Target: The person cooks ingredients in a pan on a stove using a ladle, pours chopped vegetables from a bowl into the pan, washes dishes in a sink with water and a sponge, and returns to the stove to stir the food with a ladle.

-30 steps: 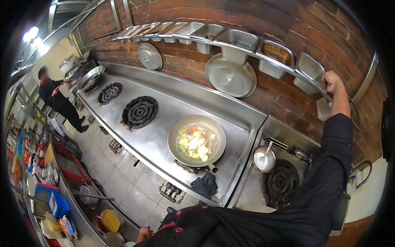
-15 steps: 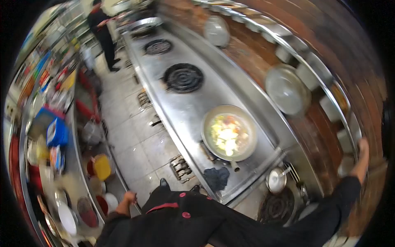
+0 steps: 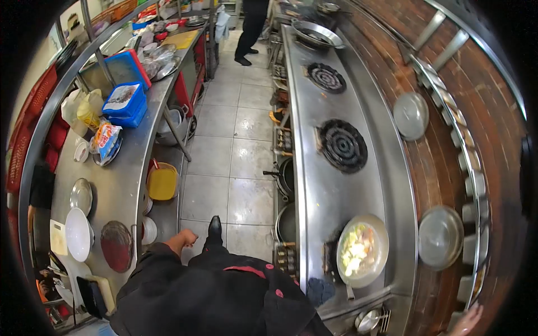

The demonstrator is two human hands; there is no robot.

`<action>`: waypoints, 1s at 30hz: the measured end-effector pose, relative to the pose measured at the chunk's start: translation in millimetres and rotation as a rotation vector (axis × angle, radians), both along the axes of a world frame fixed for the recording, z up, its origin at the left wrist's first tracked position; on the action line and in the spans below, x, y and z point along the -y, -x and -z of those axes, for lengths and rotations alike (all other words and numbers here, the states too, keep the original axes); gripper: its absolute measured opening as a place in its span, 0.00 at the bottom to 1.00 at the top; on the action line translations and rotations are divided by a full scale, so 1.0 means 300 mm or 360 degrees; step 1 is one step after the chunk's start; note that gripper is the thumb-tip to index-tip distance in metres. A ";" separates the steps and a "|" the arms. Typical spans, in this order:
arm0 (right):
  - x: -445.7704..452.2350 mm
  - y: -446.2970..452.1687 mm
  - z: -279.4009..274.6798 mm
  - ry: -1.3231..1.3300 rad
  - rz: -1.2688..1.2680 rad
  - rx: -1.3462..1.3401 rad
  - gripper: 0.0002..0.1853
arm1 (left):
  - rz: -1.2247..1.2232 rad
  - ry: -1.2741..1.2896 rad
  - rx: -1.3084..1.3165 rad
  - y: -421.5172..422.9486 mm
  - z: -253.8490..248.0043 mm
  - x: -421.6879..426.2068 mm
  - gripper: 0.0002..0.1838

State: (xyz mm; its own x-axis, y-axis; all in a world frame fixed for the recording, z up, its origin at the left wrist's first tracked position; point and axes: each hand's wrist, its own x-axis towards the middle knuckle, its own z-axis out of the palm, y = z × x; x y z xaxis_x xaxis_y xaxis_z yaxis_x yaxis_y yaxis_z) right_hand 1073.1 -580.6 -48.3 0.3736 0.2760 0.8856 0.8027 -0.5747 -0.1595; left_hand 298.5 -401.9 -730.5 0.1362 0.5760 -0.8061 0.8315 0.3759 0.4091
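Note:
My left hand (image 3: 188, 238) hangs low above the tiled floor, beside the left counter; its fingers are curled and I cannot make out anything in them. At the lower right edge, partly cut off, my right hand (image 3: 469, 320) is near the lower end of the wall rack of metal containers (image 3: 481, 215), fingers stretched out and nothing visible in them. A pan of chopped vegetables (image 3: 361, 251) sits on the stove (image 3: 319, 204), its short handle toward me. Next to the handle lies a dark cloth (image 3: 320, 291).
The left counter (image 3: 147, 120) holds a blue box (image 3: 124, 105), a white bowl (image 3: 79, 234) and a round dark board (image 3: 116, 246). Tiled floor (image 3: 213, 145) runs between counter and stove. Another person (image 3: 255, 25) stands at the far end.
The view has swung left, bringing the left counter and aisle into sight. My right hand, closed at the wall rack a second ago, now has its fingers extended. The pan still sits on the stove.

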 end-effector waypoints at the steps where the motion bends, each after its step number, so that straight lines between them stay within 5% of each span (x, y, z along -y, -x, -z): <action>1: -0.136 0.196 0.049 -0.0008 -0.0238 -0.0506 0.20 | -0.0083 0.0050 -0.0020 0.039 0.017 -0.056 0.09; 3: -0.359 0.378 0.184 0.0062 -0.0428 -0.1290 0.24 | 0.1555 -0.0686 -0.0089 0.140 0.054 -0.183 0.11; 4: -0.422 0.334 0.299 0.0193 -0.0462 -0.1586 0.28 | 0.1524 -0.0666 -0.0084 0.182 0.041 -0.234 0.11; 6: -0.543 0.313 0.529 0.0506 -0.0508 -0.1802 0.29 | 0.0327 -0.0241 -0.0187 0.250 -0.017 -0.349 0.14; 7: -0.620 0.369 0.625 0.0612 -0.0473 -0.1895 0.28 | 0.0259 -0.0282 -0.0109 0.299 -0.026 -0.410 0.14; 10: -0.854 0.580 0.879 0.0799 -0.0432 -0.2236 0.28 | 0.1140 -0.0748 -0.0390 0.387 -0.104 -0.655 0.14; 12: -0.989 0.789 1.014 0.1042 -0.0560 -0.2457 0.29 | -0.1123 0.0017 0.0647 0.377 -0.137 -0.809 0.12; 16: -1.219 1.138 1.295 0.1942 -0.0679 -0.2689 0.29 | -0.1257 -0.0046 0.0785 0.249 -0.391 -1.221 0.14; 20: -1.476 1.403 1.425 0.2800 -0.0899 -0.2210 0.28 | -0.1040 -0.0119 0.0974 0.156 -0.380 -1.582 0.15; 22: -1.672 1.460 1.516 0.2877 -0.1170 -0.1987 0.29 | -0.0960 -0.0174 0.1011 0.145 -0.382 -1.720 0.15; 24: -1.936 1.550 1.478 0.3104 -0.0816 -0.2187 0.30 | -0.0770 -0.0184 0.1129 0.159 -0.358 -1.771 0.12; 26: -2.218 1.578 1.522 0.2996 -0.1193 -0.1764 0.28 | -0.0232 -0.0352 0.0848 0.258 -0.131 -1.787 0.13; 27: -2.361 1.592 1.544 0.2919 -0.1344 -0.1527 0.27 | -0.0225 -0.0259 0.0622 0.284 -0.262 -1.785 0.15; 28: -2.529 1.609 1.574 0.3064 -0.1494 -0.1035 0.27 | 0.0308 -0.0622 0.0690 0.356 -0.166 -1.773 0.16; 29: -2.693 1.667 1.481 0.3032 -0.1416 -0.1087 0.27 | 0.0857 -0.0985 0.0748 0.450 -0.047 -1.774 0.17; 30: -2.841 1.689 1.486 0.2852 -0.1554 -0.0977 0.28 | 0.0876 -0.0992 0.0734 0.510 -0.020 -1.813 0.17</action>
